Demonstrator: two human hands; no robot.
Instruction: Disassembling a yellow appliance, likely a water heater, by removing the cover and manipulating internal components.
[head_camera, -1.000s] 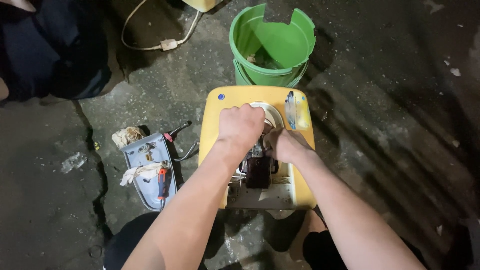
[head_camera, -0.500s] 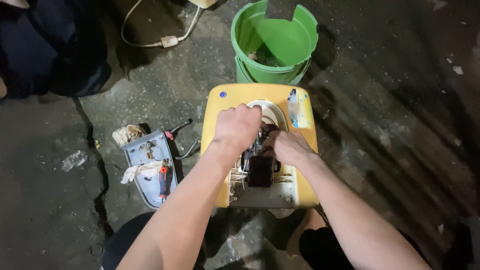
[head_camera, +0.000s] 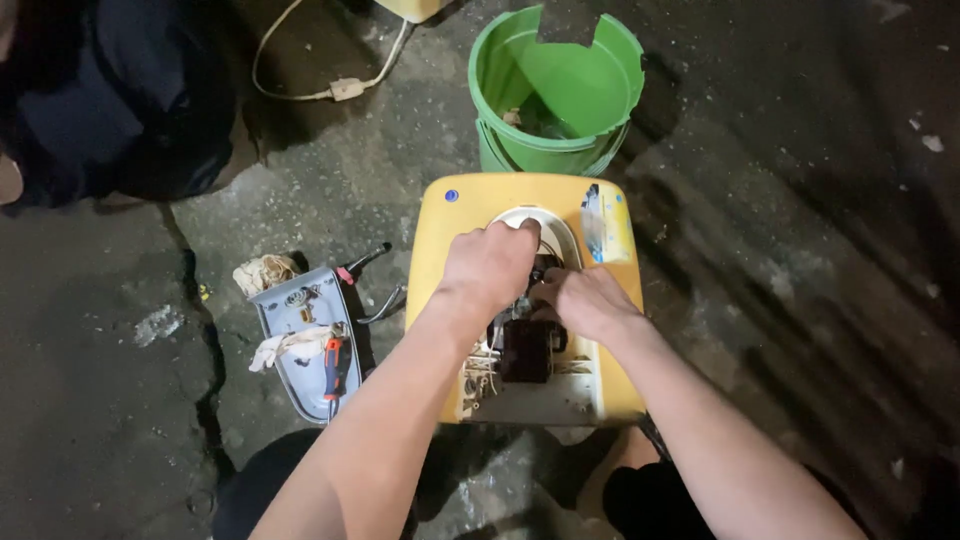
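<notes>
A: Head view: one yellow appliance housing (head_camera: 435, 250) on the cracked floor, one green bucket (head_camera: 560, 90) just beyond, one grey tray (head_camera: 300, 340) with a screwdriver (head_camera: 335, 365).

B: Changes?

A: Barely; both hands stay inside. Left hand (head_camera: 487, 268) clenched at the round opening, right hand (head_camera: 588, 300) pinching dark inner parts. Housing's long axis runs away, towards the bucket.

The yellow casing (head_camera: 432, 262) is showing smooth, slightly glossy plastic, scuffed in places. The green bucket (head_camera: 556, 95) is showing shiny plastic with a broken, jagged rim. The grey cover (head_camera: 300, 340) is looking like matt plastic, carrying pale cloth rags (head_camera: 281, 346). The floor (head_camera: 800, 250) is appearing as rough, cracked concrete.
</notes>
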